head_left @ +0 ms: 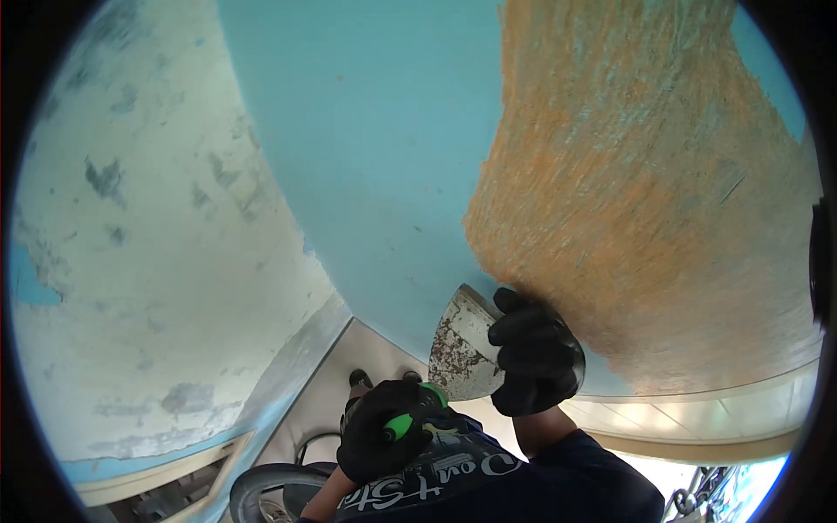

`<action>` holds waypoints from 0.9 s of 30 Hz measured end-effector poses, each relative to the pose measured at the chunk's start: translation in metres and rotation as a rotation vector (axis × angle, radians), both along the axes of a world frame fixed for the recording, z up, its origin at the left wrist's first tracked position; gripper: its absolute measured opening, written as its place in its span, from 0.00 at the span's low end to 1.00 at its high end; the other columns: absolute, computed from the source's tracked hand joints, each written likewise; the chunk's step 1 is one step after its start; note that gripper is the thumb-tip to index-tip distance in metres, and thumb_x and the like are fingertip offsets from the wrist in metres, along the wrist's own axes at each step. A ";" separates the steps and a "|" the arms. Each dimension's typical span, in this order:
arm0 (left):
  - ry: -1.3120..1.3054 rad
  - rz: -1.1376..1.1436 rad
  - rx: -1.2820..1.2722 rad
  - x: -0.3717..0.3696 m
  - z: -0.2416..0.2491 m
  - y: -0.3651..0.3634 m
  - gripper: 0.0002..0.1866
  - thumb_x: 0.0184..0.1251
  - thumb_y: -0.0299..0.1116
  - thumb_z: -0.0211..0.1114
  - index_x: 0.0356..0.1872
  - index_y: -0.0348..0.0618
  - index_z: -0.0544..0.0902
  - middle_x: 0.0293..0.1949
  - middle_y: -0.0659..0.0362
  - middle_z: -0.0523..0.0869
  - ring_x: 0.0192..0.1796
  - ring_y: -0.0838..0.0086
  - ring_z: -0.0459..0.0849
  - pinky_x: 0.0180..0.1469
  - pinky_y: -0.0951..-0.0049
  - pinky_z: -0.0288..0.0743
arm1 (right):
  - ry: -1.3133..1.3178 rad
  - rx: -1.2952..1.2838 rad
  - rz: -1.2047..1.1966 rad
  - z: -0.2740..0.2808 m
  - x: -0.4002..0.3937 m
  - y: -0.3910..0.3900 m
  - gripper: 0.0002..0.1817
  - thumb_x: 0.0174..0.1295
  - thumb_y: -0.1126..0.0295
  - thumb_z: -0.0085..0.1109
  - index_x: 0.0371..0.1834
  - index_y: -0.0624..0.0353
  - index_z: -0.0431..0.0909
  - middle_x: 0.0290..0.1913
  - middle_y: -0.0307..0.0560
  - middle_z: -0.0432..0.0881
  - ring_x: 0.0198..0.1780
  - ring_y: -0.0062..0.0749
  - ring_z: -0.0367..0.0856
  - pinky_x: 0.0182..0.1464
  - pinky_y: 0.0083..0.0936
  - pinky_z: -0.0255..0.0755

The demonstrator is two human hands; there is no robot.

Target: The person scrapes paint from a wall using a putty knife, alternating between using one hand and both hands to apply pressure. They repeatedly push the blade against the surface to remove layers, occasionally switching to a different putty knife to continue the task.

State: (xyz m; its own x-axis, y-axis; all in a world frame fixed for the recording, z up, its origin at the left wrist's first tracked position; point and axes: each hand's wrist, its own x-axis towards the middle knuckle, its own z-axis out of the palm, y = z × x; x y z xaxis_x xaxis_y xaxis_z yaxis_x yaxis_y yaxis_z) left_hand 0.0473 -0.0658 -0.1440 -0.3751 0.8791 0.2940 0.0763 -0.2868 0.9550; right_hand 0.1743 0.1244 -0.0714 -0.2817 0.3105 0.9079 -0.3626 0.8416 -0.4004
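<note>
My right hand [536, 353], in a black glove, is wrapped round a wide scraper; its handle is hidden in the fist. The scraper's pale metal blade [462, 349] is speckled with dark stains and points left, in front of the blue wall [375, 157]. Right above this hand, the paint gives way to a bare orange-brown patch [593, 192] with scratchy streaks. Low in front of my dark printed shirt [436, 475], my left hand [379, 436], also black-gloved, is closed on a green-and-black handled tool [398, 427]; its working end does not show clearly.
To the left stands a whitish wall [166, 218] with grey blotches and blue remnants, meeting the blue wall at a corner. Below are the pale floor [370, 353], my shoes and a dark rounded object [270, 479]. A cream ledge [697, 427] runs along the lower right.
</note>
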 end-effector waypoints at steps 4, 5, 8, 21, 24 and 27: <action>0.100 -0.013 0.051 -0.006 0.009 0.017 0.22 0.53 0.17 0.76 0.50 0.38 0.80 0.46 0.46 0.87 0.48 0.59 0.89 0.49 0.63 0.83 | 0.104 -0.017 0.067 0.002 -0.010 -0.001 0.05 0.57 0.82 0.51 0.30 0.61 0.75 0.26 0.43 0.73 0.32 0.39 0.79 0.48 0.53 0.82; 0.104 -0.013 0.073 -0.007 0.010 0.021 0.21 0.54 0.18 0.76 0.49 0.38 0.80 0.44 0.47 0.87 0.46 0.60 0.90 0.47 0.64 0.83 | 0.135 -0.034 0.065 -0.001 -0.011 0.000 0.04 0.57 0.83 0.53 0.29 0.61 0.75 0.25 0.43 0.73 0.30 0.37 0.77 0.43 0.49 0.80; 0.112 -0.014 0.075 -0.012 0.011 0.024 0.19 0.56 0.20 0.78 0.46 0.38 0.80 0.40 0.48 0.89 0.42 0.61 0.91 0.45 0.64 0.83 | 0.170 -0.059 0.038 -0.001 -0.014 -0.002 0.06 0.60 0.82 0.57 0.27 0.61 0.73 0.25 0.42 0.72 0.29 0.35 0.74 0.37 0.43 0.75; 0.253 -0.092 0.082 -0.023 0.007 0.027 0.15 0.57 0.23 0.78 0.43 0.40 0.82 0.37 0.52 0.90 0.34 0.63 0.90 0.35 0.65 0.79 | 0.221 -0.137 0.054 0.000 -0.020 -0.005 0.15 0.67 0.66 0.64 0.24 0.59 0.72 0.22 0.41 0.70 0.27 0.35 0.73 0.35 0.42 0.72; 0.222 -0.141 0.031 -0.025 0.003 0.029 0.12 0.57 0.22 0.76 0.41 0.41 0.83 0.37 0.53 0.89 0.36 0.64 0.88 0.38 0.66 0.78 | 0.216 -0.160 0.065 0.000 -0.020 -0.005 0.17 0.67 0.66 0.62 0.22 0.58 0.71 0.21 0.41 0.69 0.27 0.36 0.73 0.33 0.41 0.71; 0.169 -0.183 0.087 -0.027 0.000 0.035 0.12 0.57 0.22 0.75 0.41 0.42 0.83 0.38 0.54 0.88 0.40 0.64 0.87 0.43 0.66 0.77 | 0.217 -0.158 0.040 -0.002 -0.020 -0.006 0.18 0.65 0.65 0.62 0.19 0.57 0.69 0.20 0.41 0.68 0.26 0.35 0.72 0.31 0.39 0.70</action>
State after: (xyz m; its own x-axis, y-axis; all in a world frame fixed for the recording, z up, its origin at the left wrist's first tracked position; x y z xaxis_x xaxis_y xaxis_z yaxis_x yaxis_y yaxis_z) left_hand 0.0203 -0.0312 -0.1441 -0.1514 0.8965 0.4164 0.1721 -0.3909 0.9042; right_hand 0.1542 0.1182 -0.0739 -0.1011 0.4457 0.8895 -0.4856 0.7582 -0.4351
